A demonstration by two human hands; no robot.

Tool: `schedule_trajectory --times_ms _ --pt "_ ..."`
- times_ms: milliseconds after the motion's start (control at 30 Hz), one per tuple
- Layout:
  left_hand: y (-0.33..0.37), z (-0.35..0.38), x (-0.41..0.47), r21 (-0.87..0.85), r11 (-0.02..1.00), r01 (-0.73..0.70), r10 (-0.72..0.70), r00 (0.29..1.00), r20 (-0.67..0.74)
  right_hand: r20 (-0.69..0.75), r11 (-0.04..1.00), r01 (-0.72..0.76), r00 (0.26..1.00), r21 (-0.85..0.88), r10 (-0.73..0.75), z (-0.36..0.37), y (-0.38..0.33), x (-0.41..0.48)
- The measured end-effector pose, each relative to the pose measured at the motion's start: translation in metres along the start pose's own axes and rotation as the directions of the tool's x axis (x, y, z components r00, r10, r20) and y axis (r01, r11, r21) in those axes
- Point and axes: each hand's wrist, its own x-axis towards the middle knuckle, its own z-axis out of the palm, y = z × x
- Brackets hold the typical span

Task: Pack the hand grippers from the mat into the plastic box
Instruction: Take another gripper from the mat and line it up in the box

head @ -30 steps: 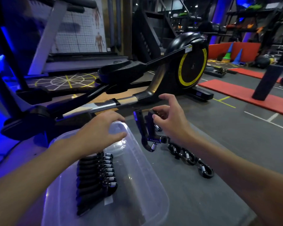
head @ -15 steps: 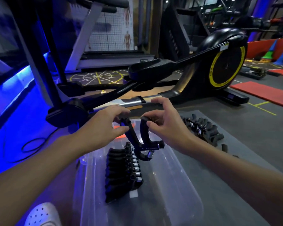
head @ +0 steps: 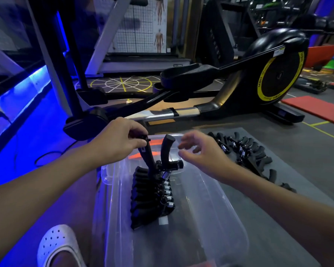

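Note:
My left hand (head: 120, 139) pinches the top of one handle of a black hand gripper (head: 163, 157), which hangs over the far end of the clear plastic box (head: 229, 218). Just right of its other handle, my right hand (head: 201, 153) hovers with loose fingers and holds nothing. Inside the box lies a neat row of several black hand grippers (head: 148, 195), their springs facing right. More hand grippers (head: 247, 151) lie in a curved row on the grey mat (head: 289, 170) to the right of the box.
A black and yellow elliptical trainer (head: 258, 79) stands right behind the box and mat. A white perforated clog (head: 56, 245) sits at the lower left, beside the box. Red mats (head: 316, 108) lie far right, and a treadmill stands behind.
My right hand carried a gripper from the mat over the box, passed it to my left hand, then let go. The view swung left toward the box.

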Motion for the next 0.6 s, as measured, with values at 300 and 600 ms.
schedule_trajectory --times_ms 300,600 --pt "-0.004 0.001 0.002 -0.143 0.989 0.045 -0.052 0.998 -0.042 0.022 0.983 -0.118 0.993 0.143 0.116 0.004 0.019 -0.004" --pt "-0.012 0.011 -0.014 -0.092 0.996 0.012 0.001 0.989 0.148 0.033 0.995 -0.093 0.995 -0.046 0.094 -0.005 0.013 -0.005"
